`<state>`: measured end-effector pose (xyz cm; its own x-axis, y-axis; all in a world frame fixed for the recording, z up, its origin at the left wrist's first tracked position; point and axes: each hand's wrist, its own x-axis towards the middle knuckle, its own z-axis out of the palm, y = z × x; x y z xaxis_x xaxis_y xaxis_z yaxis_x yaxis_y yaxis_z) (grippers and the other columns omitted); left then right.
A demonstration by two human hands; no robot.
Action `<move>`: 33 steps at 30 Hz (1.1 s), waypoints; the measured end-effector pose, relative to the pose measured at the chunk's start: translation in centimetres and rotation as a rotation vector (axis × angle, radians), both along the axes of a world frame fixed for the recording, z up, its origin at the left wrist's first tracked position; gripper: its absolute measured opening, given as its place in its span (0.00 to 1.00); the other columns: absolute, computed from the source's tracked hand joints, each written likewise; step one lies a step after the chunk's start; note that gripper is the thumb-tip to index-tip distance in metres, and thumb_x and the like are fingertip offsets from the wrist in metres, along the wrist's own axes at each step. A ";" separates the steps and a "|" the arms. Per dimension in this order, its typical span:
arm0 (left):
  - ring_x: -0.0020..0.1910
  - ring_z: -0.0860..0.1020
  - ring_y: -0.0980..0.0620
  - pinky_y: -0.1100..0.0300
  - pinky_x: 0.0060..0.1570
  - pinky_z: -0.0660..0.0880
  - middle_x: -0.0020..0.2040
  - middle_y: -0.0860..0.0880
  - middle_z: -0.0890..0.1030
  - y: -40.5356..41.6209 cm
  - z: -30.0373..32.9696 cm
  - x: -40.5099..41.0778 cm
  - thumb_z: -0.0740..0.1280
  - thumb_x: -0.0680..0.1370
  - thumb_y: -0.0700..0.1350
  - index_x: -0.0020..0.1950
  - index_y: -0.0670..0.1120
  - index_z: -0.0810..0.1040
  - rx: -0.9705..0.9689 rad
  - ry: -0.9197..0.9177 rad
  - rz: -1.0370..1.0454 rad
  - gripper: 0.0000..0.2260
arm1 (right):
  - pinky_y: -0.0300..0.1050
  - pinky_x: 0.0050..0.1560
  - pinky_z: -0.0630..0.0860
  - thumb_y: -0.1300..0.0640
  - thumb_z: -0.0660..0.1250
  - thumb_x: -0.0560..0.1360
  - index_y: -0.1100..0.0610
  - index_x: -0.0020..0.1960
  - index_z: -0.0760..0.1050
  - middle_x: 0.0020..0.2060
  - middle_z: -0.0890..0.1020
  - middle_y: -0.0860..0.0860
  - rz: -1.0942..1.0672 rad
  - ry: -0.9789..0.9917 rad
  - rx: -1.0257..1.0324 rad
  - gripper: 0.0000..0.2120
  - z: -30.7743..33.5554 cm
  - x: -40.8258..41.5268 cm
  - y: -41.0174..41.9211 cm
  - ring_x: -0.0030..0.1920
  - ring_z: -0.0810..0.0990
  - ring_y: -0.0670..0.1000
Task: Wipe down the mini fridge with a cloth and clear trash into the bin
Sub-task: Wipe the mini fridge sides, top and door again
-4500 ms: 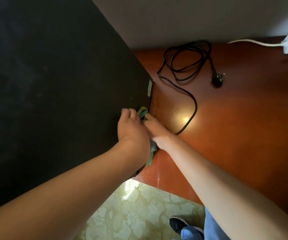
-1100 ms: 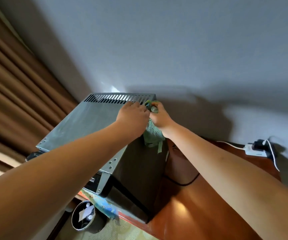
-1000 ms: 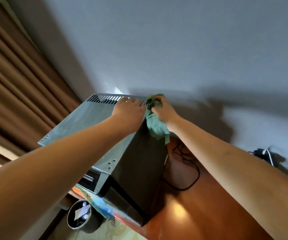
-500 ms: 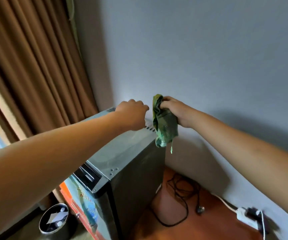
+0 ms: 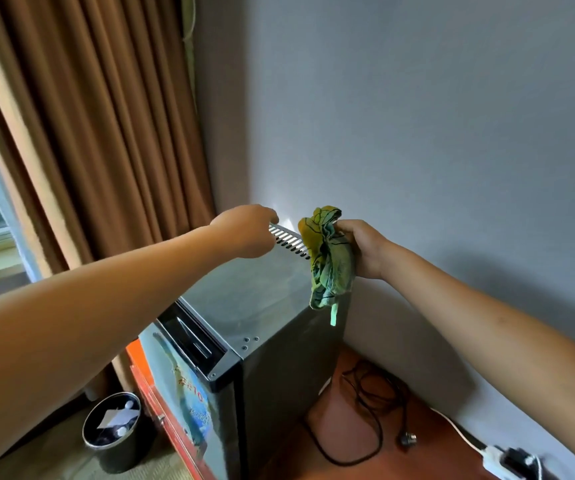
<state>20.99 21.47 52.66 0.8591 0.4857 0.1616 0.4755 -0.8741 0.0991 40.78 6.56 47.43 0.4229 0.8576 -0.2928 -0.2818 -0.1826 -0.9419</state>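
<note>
Plainly the wiping step is in hand: the right hand (image 5: pixel 365 249) grips a bunched green-and-yellow cloth (image 5: pixel 329 258), which hangs just off the far right corner of the mini fridge (image 5: pixel 261 299), near the wall and not pressed to any surface. The left hand (image 5: pixel 248 230) sits at the far edge of the fridge top, by the vent slots (image 5: pixel 287 240); its fingers curl away from the camera, so whether it holds the edge or only rests there cannot be told. The next move probably calls for bringing the cloth down flat on the grey top or the dark right side and sweeping across it. The bin (image 5: pixel 112 431) stands on the floor to the near left, with white scraps inside. The fridge's back is hidden, its door front is seen only edge-on, and the lettering there is too blurred to read.
</note>
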 end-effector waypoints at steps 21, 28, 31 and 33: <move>0.65 0.75 0.48 0.55 0.63 0.72 0.67 0.50 0.77 4.5 -5.4 -3.3 0.57 0.81 0.43 0.69 0.49 0.75 -0.297 -0.112 0.040 0.18 | 0.50 0.46 0.83 0.44 0.69 0.70 0.58 0.44 0.87 0.43 0.86 0.59 0.359 -0.242 -0.370 0.18 -3.0 -5.0 4.2 0.41 0.86 0.56; 0.61 0.77 0.49 0.58 0.57 0.73 0.64 0.50 0.80 3.5 -7.4 -1.5 0.60 0.81 0.52 0.67 0.50 0.77 -0.387 -0.110 0.028 0.16 | 0.54 0.50 0.84 0.43 0.71 0.74 0.50 0.59 0.79 0.51 0.85 0.55 0.431 -0.831 -0.506 0.17 -3.7 -4.2 5.5 0.50 0.85 0.56; 0.61 0.77 0.49 0.58 0.57 0.72 0.64 0.51 0.80 2.9 -7.7 -0.4 0.62 0.80 0.53 0.68 0.49 0.77 -0.414 -0.085 0.007 0.18 | 0.43 0.39 0.74 0.37 0.73 0.64 0.48 0.61 0.77 0.46 0.79 0.43 0.472 -1.215 -0.485 0.29 -2.8 -4.3 5.9 0.45 0.79 0.44; 0.60 0.78 0.49 0.54 0.60 0.75 0.62 0.51 0.81 2.4 -7.8 0.2 0.64 0.78 0.54 0.67 0.50 0.77 -0.451 -0.025 -0.042 0.19 | 0.42 0.35 0.70 0.39 0.72 0.62 0.48 0.62 0.76 0.42 0.77 0.42 0.487 -1.440 -0.444 0.30 -3.0 -4.6 6.2 0.41 0.76 0.42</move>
<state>21.16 23.84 44.87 0.8780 0.4771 -0.0376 0.4334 -0.7592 0.4856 36.15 12.81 44.43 0.2780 0.9472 -0.1598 0.9288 -0.3075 -0.2070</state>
